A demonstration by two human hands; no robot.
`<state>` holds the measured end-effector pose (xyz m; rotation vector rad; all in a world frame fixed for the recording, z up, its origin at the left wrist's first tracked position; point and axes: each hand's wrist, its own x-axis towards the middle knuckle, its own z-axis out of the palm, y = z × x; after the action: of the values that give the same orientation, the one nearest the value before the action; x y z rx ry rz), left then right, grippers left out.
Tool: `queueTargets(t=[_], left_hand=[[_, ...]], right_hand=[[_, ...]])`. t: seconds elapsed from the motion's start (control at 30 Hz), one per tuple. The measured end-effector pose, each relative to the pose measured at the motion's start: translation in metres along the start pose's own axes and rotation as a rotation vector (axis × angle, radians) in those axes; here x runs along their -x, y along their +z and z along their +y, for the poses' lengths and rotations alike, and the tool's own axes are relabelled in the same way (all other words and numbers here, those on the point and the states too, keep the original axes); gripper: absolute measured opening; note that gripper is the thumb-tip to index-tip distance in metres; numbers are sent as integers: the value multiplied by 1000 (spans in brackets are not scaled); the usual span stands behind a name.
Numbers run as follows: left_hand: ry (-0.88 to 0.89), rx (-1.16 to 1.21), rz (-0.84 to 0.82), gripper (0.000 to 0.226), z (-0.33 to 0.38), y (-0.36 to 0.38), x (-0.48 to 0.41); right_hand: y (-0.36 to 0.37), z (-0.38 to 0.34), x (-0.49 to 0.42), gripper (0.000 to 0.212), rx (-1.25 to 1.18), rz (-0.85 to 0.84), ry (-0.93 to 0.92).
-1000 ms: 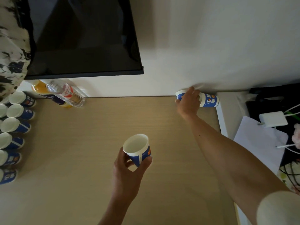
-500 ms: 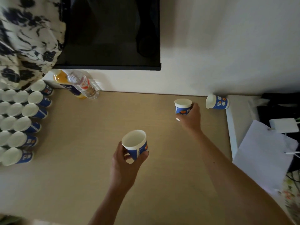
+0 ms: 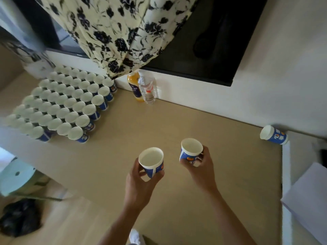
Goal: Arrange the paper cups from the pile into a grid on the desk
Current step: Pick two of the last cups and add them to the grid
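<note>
Head view: the left hand [image 3: 139, 181] holds an upright paper cup [image 3: 151, 161], fingers curled around its lower wall, mouth above the fingertips. Just beside it, the right hand [image 3: 201, 171] grips a second cup [image 3: 191, 151] the same way, tilted slightly. Well left of both hands stands the cup grid [image 3: 67, 103] on the desk [image 3: 221, 147]; one fallen cup [image 3: 273, 135] lies far to the right.
</note>
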<state>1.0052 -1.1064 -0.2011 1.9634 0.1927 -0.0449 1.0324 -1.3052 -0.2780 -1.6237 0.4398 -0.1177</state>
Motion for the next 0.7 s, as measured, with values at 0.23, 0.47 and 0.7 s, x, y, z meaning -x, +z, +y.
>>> queueTargets(t=[0.23,0.47,0.7], left_hand=[[19,59,108,50,-26,-84,14],[19,138,230,48,-69,-197,26],[42,163,331,47,-106,-302,30]], right_hand=[[75,-26,55,62,15,-109,-63],[192,-41,121,62,43,-223,-99],[307,-48,174,63,11,-297,-86]])
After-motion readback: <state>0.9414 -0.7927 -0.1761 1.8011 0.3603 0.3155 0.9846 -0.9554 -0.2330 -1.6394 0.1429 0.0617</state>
